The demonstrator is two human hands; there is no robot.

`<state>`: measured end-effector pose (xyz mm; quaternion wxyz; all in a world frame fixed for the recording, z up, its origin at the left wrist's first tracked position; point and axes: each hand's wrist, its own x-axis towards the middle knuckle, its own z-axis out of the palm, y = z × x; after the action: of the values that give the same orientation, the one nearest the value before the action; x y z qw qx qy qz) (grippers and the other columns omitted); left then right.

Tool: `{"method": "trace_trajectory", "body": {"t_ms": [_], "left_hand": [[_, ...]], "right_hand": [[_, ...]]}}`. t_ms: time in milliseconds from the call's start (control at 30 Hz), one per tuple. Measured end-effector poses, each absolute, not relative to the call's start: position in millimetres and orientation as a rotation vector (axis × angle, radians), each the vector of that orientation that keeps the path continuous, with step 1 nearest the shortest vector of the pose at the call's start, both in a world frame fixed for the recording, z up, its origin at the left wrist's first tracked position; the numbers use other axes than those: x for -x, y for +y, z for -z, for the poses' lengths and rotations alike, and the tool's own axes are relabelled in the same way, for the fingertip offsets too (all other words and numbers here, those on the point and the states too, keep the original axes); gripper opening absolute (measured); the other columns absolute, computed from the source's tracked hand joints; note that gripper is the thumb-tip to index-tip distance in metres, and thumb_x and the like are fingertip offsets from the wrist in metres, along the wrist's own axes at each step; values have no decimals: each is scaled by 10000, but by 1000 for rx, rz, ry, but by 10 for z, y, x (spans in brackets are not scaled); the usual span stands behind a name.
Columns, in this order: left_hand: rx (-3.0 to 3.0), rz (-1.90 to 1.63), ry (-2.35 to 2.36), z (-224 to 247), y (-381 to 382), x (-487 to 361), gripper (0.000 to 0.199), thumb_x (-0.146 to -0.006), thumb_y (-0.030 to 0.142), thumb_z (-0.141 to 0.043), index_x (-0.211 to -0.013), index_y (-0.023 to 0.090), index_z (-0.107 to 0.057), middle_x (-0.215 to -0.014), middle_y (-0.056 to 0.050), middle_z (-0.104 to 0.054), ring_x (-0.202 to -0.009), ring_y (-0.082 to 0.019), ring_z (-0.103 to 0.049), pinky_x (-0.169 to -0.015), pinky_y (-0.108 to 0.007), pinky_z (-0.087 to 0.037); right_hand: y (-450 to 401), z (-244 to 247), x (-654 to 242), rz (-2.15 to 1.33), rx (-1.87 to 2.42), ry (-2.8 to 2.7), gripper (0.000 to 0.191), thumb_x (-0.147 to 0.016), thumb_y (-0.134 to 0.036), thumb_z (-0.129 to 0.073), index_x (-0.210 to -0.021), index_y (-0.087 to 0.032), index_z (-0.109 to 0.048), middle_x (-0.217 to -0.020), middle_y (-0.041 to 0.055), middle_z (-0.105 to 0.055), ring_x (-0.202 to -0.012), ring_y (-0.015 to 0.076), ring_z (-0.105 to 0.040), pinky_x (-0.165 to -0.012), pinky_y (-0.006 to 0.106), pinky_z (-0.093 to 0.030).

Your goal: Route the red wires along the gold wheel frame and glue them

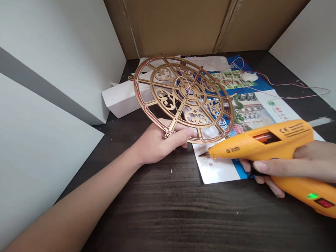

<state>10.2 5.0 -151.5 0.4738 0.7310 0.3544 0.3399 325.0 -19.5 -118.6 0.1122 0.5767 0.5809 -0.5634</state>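
A round gold-coloured openwork frame is held tilted by its near rim in my left hand, thumb on top and fingers beneath. Red and white wires run along its outer ring, and thin wires rise at its hub. My right hand is wrapped round a yellow glue gun, with fingers at its black trigger. The gun's nozzle points left, just below the frame's near right rim and apart from it, over a printed sheet. A green light glows beside the red switch on its handle.
Thin red and white wires trail across the printed papers to the right. A folded white paper piece lies behind the frame on the dark wooden table. White panels stand at both sides, with brown cardboard at the back.
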Motion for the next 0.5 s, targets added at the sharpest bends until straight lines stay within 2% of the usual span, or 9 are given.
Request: {"method": "trace_trajectory", "body": {"t_ms": [233,400,500], "left_hand": [[-1790,-833,868,1509,50,-97,367,-964,376,-602,-695,157,-721,-655,-10,-680,-626,-101,-593,-662,-237,-487],[-1787,-834,864,1506,60,-99,359,-961,376,-600,-697,165,-722,-652,-12,-683,-622,-107,-597,-652,-240,-490],[-1798,-828,875,1514,68,-96,373,-963,393,-595,-691,169,-719,-658,-17,-686,-628,-116,-605,-652,-247,-498]], "right_hand": [[-208,1171,-3253,1564,-1703,1692,689,-660,-942,-531,-690,-288,-746,-717,65,-759,-762,283,-751,-699,336,-628],[-181,1116,-3226,1492,-1577,1689,752,-640,-987,-444,-607,-287,-720,-782,74,-777,-826,303,-749,-787,371,-630],[-174,1078,-3202,1534,-1572,1694,724,-644,-967,-478,-632,-285,-720,-756,74,-772,-811,311,-748,-764,378,-626]]}}
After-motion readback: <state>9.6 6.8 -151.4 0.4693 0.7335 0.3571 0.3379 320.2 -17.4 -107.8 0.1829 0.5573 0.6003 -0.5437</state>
